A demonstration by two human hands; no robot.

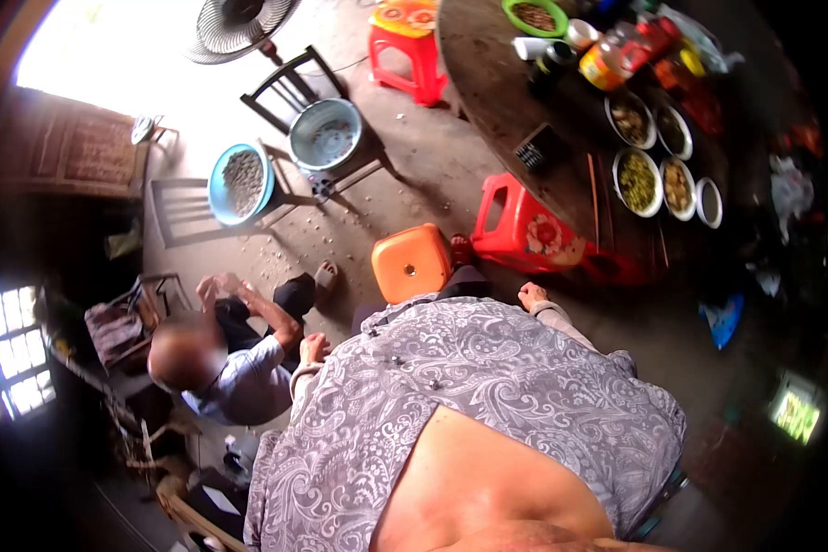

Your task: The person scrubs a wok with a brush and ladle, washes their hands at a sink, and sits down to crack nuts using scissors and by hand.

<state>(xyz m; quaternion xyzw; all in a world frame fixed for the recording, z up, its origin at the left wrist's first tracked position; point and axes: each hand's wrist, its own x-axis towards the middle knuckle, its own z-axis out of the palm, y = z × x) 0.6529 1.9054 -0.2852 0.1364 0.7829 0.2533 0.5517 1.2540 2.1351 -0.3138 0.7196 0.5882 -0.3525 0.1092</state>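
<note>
My left hand (314,350) hangs beside my patterned grey shirt, its fingers loosely curled, with nothing visible in it. On the other side, my right hand (532,295) is also curled and shows no object. Between them, in front of my feet, stands an orange plastic stool (399,254). A red plastic stool (509,241) with a flower print is the nearest thing to my right hand, apart from it. Neither hand touches a stool.
A seated person (239,377) is at left, hands raised. Ahead are a blue basin (213,195) of small pale pieces and a metal-looking basin (327,134) on chairs, plus a fan (239,28). A round table (488,83) at right bears bowls, bottles and chopsticks.
</note>
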